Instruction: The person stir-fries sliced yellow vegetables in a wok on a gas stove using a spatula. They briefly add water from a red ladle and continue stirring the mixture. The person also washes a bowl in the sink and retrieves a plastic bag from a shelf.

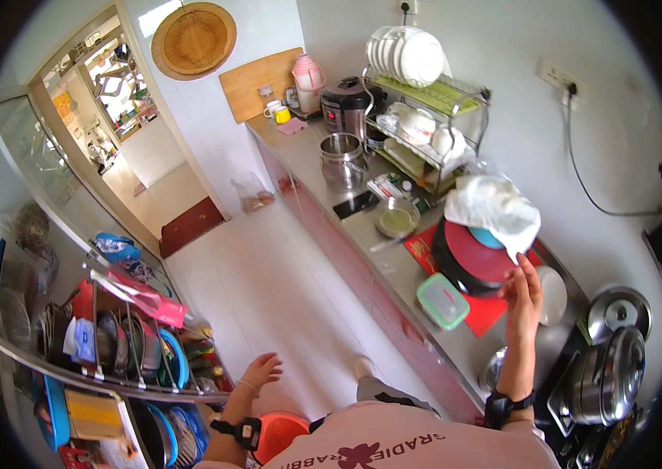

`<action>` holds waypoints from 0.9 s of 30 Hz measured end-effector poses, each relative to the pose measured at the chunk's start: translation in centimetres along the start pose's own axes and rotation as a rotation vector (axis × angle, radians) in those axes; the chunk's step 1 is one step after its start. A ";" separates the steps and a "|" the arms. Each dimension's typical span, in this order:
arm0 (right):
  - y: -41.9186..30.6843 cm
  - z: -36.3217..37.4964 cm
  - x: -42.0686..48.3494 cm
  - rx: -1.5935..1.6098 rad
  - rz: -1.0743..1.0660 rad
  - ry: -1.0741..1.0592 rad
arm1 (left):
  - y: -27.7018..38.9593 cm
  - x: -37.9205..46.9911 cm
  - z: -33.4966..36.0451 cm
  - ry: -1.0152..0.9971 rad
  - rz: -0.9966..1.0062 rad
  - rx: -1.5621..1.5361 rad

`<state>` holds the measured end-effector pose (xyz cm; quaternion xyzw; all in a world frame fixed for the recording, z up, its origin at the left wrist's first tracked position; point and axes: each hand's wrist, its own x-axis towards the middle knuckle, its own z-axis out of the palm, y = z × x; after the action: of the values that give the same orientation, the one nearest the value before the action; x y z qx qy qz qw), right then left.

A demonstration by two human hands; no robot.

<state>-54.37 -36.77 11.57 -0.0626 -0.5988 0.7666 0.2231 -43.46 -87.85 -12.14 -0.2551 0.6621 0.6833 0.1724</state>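
My right hand [523,288] reaches over the steel counter [386,252], its fingertips pinching the hanging corner of a white cloth [492,208]. That cloth drapes over a blue bowl [485,237], most of which it hides. Beneath the bowl is a dark red round surface [464,253] in a black pot or basin [441,261], which stands on a red mat [486,319]. A clear container with a green rim [443,301] sits by the mat's near edge. Over the floor my left hand [263,370] hangs with nothing in it, fingers apart.
A wire dish rack [471,102] with plates and bowls stands against the wall. Nearby are a steel pot [342,158], a phone [356,205] and a glass bowl [397,218]. Lidded steel cookware [606,381] is at right; a laden rack [149,387] and red bucket [281,434] are at left.
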 end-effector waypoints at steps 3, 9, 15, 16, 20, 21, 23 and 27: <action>2.6 9.0 7.1 0.179 0.065 -0.026 | -3.6 3.9 -8.6 0.309 -0.054 0.110; 6.1 29.2 18.0 0.304 0.154 -0.287 | -8.0 3.3 -19.4 0.515 -0.443 -0.073; 9.9 47.1 27.1 0.309 0.039 -0.375 | -4.3 11.7 -27.0 0.488 -0.585 -0.184; 10.5 49.7 28.3 0.336 0.032 -0.389 | -3.4 13.7 -28.7 0.472 -0.594 -0.188; 11.8 59.0 33.4 0.217 0.006 -0.260 | 3.3 24.3 -37.6 0.366 -0.575 -0.129; 11.7 60.5 35.0 0.177 -0.007 -0.246 | 5.6 27.4 -40.1 0.333 -0.557 -0.100; 10.7 62.1 38.9 0.070 -0.100 -0.205 | 10.9 34.2 -44.6 0.261 -0.504 -0.032; 7.9 61.7 49.2 -0.276 -0.404 -0.039 | 23.1 48.7 -50.3 0.067 -0.320 0.033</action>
<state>-122.81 -72.59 29.52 0.0432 -0.7025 0.6185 0.3495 -90.11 -144.25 -20.97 -0.3772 0.6296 0.6271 0.2610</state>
